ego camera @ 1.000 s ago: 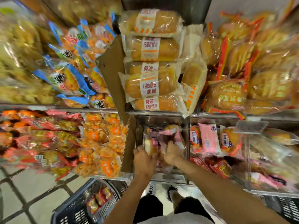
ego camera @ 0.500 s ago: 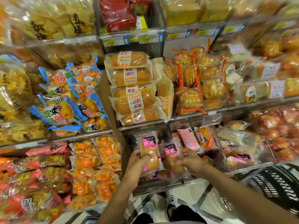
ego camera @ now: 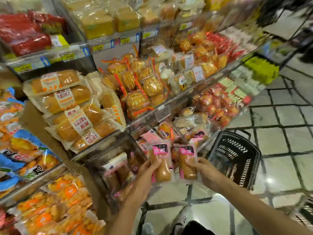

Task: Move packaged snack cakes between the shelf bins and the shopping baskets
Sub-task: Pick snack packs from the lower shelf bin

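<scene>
Both snack cakes have now come up and out of the clear shelf bin (ego camera: pixel 108 160), so the lift is done and the black basket (ego camera: pixel 237 160) at right likely comes next. The left hand (ego camera: pixel 144 177) closes around one pink-labelled cake (ego camera: pixel 160 165); the right hand (ego camera: pixel 203 170) grips another (ego camera: pixel 187 163).

shelf bins (ego camera: pixel 116 150): packaged cakes (ego camera: pixel 113 168); tiled floor (ego camera: pixel 279 136): black basket (ego camera: pixel 235 158)

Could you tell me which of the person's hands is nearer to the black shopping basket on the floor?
The right hand. It holds a pink-labelled cake pack just left of the black shopping basket, nearly at its rim. The left hand holds another pack farther left, by the shelf bin.
</scene>
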